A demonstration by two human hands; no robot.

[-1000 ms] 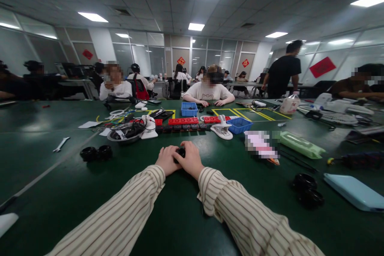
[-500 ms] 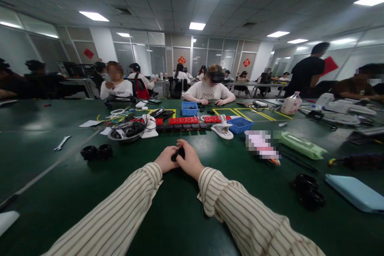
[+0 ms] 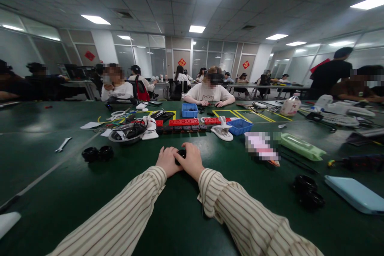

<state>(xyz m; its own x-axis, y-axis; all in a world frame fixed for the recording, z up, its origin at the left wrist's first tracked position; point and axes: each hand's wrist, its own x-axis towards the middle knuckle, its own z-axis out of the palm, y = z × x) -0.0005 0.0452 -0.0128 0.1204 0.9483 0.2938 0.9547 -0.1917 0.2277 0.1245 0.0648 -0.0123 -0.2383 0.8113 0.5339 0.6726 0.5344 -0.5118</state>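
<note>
My left hand [image 3: 168, 161] and my right hand [image 3: 193, 161] meet over the middle of the green table, both closed round a small black round part [image 3: 181, 153]. Only its upper portion shows between the fingers; the rest is hidden. To the left sits a pair of black ring-shaped parts [image 3: 97, 154] that look alike, side by side. On the right, another pair of black ring-shaped parts [image 3: 308, 192] rests near a light blue case [image 3: 354, 193].
Beyond my hands runs a row of red and black sockets [image 3: 183, 122], with a white clamp base [image 3: 222, 131] and a blue bin [image 3: 240, 127]. A bowl of cables [image 3: 127, 133] and a wrench [image 3: 63, 145] lie left. A green packet [image 3: 302, 147] lies right. A person [image 3: 210, 92] sits opposite.
My left hand has shifted its grip on the black part, its fingers now lifted and more spread over it. The standing person in black at the back has moved right.
</note>
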